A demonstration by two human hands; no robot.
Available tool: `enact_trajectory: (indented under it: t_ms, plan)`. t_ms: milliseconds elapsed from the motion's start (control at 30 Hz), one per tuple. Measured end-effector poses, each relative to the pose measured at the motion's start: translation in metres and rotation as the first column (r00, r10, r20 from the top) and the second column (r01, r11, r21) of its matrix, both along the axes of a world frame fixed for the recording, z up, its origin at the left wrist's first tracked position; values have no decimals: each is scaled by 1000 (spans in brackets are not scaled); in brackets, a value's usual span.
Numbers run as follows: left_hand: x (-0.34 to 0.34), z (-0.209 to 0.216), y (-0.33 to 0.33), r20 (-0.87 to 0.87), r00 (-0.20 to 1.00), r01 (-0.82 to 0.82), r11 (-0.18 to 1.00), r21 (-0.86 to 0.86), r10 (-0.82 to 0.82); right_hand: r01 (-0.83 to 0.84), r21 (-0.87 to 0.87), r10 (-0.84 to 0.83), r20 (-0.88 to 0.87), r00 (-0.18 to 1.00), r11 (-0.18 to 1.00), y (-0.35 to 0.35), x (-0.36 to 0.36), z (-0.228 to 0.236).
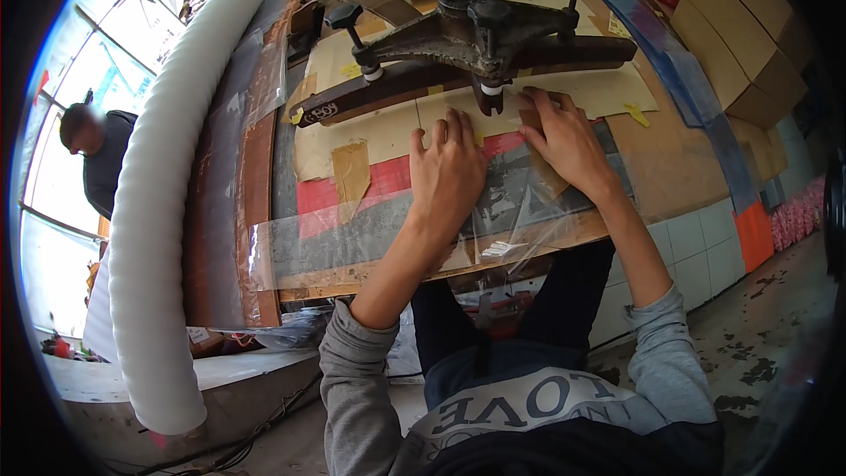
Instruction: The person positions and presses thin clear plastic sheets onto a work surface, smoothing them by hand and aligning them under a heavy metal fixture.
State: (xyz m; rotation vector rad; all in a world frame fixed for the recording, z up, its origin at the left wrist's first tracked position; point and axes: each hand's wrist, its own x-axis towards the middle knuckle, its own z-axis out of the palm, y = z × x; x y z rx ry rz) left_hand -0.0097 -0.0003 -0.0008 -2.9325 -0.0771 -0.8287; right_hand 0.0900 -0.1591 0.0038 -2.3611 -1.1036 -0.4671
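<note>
Far left: a person in a dark top (104, 154) stands by the bright window, well apart from the work.
White tube: a long ribbed white hose (167, 211) runs along the left edge of the bench (670, 167).
Clear film: a transparent plastic sheet (352, 242) lies over the bench's near edge, across red and grey patches and a strip of brown tape (351, 172).
Cardboard sheet: the tan card sheet (388, 128) lies flat on the bench, its far edge under the dark press head (480, 35); both hands rest on its near part.
Left hand: the left hand (448, 172) lies palm down, fingers spread and straight, pressing the sheet flat. Its grip is released; it clasps nothing.
Press: the dark wooden bar (458, 79) and the metal arms with black knobs stand just beyond the fingertips, the middle foot coming down between the two hands.
Right hand: the right hand (564, 141) is also flat and unclenched, fingertips at the sheet's edge right under the bar, holding nothing.
Doing it well: my judgement is that the sheet is being lined up under the press, so even pressure from both palms should keep it from sliding, and the fingertips should stay clear of the bar.
Far right: stacked brown cartons (749, 26) stand beyond a blue strip; white tiles face the bench's side.
</note>
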Motion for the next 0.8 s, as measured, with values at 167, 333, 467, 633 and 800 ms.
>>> enact_trajectory:
  t_ms: [167,333,467,633,800]
  plan:
    - [-1,2,1,-14,1000,-3,1000,-12,3,14,66,-8,-95,995,998,2,0,4]
    - [-1,2,0,-22,1000,11,999,-40,-12,-36,84,43,-92,995,996,1,5,-1]
    - [-2,2,1,-4,1000,8,998,-61,-9,-30,39,33,-84,996,999,2,2,1]
    - [-1,3,0,-16,1000,2,999,-45,-2,-21,-24,20,-32,999,999,-2,6,-5]
    - [-1,2,2,-14,1000,3,999,-33,-4,1,-66,2,52,999,998,0,1,-1]
